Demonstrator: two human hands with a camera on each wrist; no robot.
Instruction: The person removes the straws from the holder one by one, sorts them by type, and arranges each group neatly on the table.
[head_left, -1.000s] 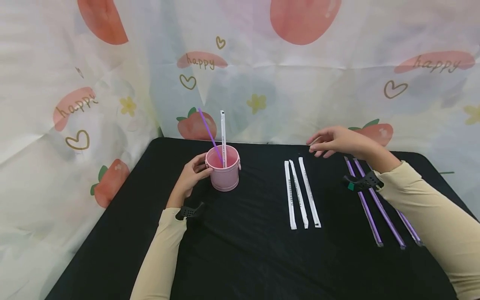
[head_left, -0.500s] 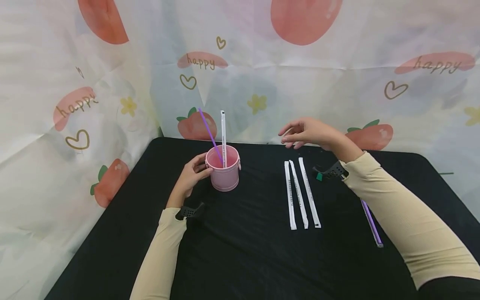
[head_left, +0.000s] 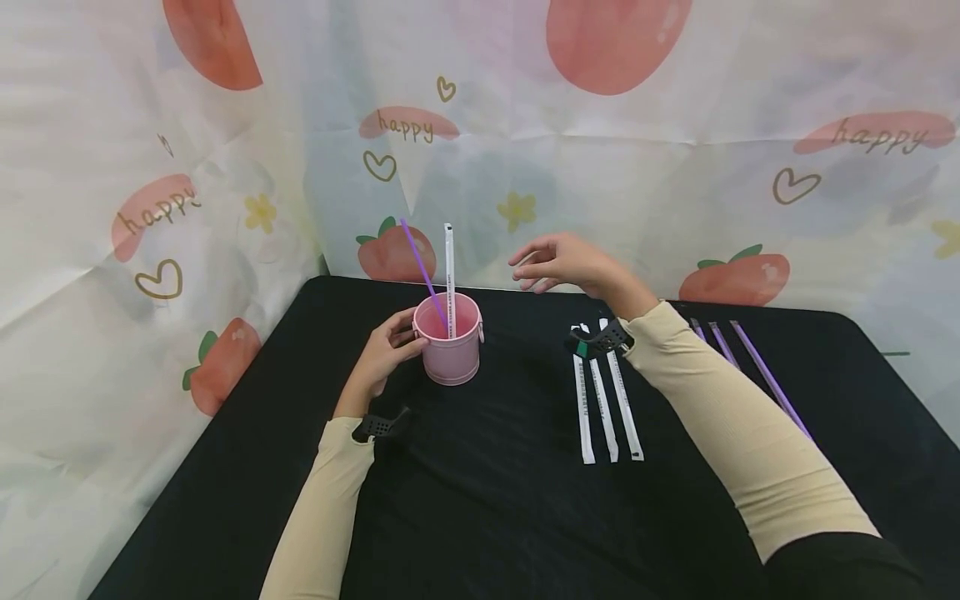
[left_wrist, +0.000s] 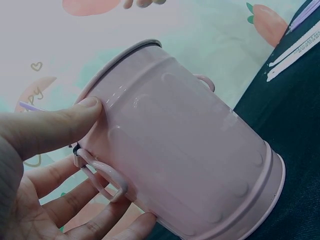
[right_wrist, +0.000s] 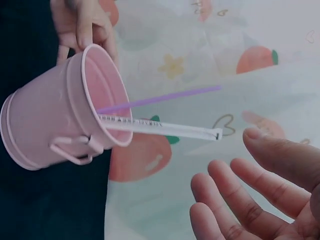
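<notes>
A small pink bucket [head_left: 452,363] stands upright on the table. Inside it lean a purple straw [head_left: 417,252] and a white paper-wrapped straw [head_left: 449,265], both rising above the rim. My left hand [head_left: 384,354] holds the bucket's left side; in the left wrist view its thumb [left_wrist: 65,122] presses the wall near the rim, with the fingers beside the side handle [left_wrist: 107,180]. To the bucket's right, my right hand [head_left: 566,262] hovers above the table's back edge. Its fingers [right_wrist: 250,212] are relaxed and hold nothing, near the straws' upper ends in the right wrist view.
On the black-covered table [head_left: 480,508], white wrapped straws [head_left: 602,417] lie under my right wrist, partly covered by its strap [head_left: 603,340]. Farther right are purple straws [head_left: 768,371], partly hidden by my sleeve. A printed cloth [head_left: 637,192] hangs behind the table.
My right hand has moved left, from beside the purple straws past the white ones toward the bucket. My left hand and the bucket have stayed in place.
</notes>
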